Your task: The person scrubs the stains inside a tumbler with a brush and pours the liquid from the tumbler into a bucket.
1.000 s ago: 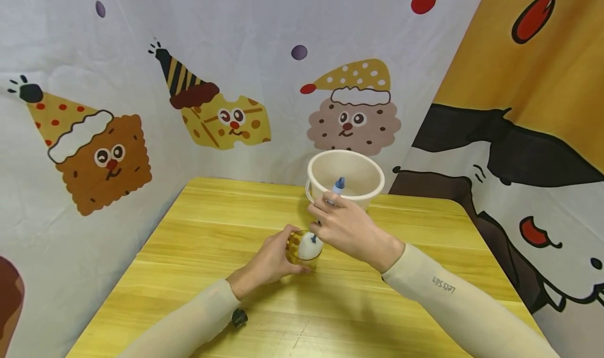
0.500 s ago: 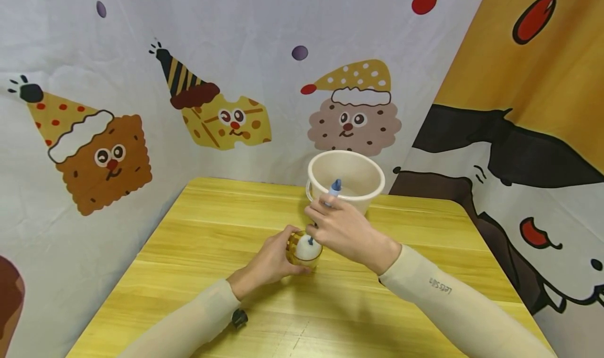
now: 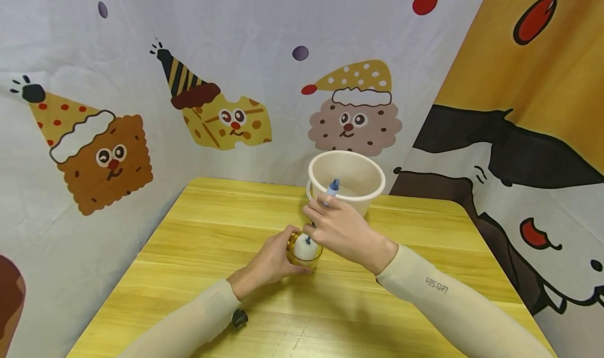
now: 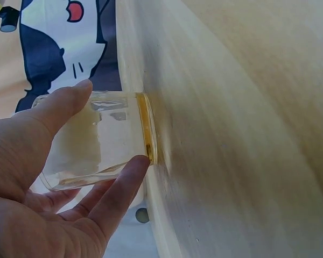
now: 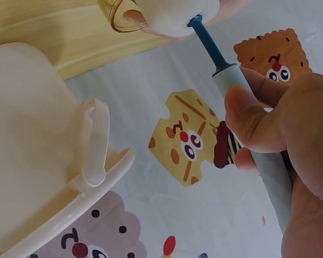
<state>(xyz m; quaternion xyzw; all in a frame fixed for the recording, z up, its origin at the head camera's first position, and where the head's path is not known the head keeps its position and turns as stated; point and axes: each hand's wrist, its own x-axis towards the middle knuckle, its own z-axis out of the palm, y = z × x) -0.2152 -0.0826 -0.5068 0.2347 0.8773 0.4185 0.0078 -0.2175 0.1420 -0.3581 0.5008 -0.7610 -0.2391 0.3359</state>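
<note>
My left hand (image 3: 266, 259) grips a clear amber-tinted drinking glass (image 4: 110, 142), thumb on one side and fingers on the other. In the left wrist view the glass base is close to or touching the tabletop. My right hand (image 3: 344, 229) holds a cup brush by its pale blue handle (image 5: 272, 172), the handle slanting up and away. A dark blue neck (image 5: 207, 43) joins it to a white sponge head (image 3: 305, 248), which sits in the mouth of the glass. The lower part of the sponge shows only dimly through the glass wall.
Behind my right hand, a cream plastic bucket (image 3: 373, 187) with a side handle (image 5: 97, 142) stands near the back of the wooden table (image 3: 226, 211). A cartoon-printed cloth (image 3: 245, 33) hangs behind. A small dark object (image 3: 239, 318) is at my left sleeve.
My right hand has moved slightly left, carrying the brush with it. The sponge head has shifted left and sits a little lower in the glass. My left hand stays in place.
</note>
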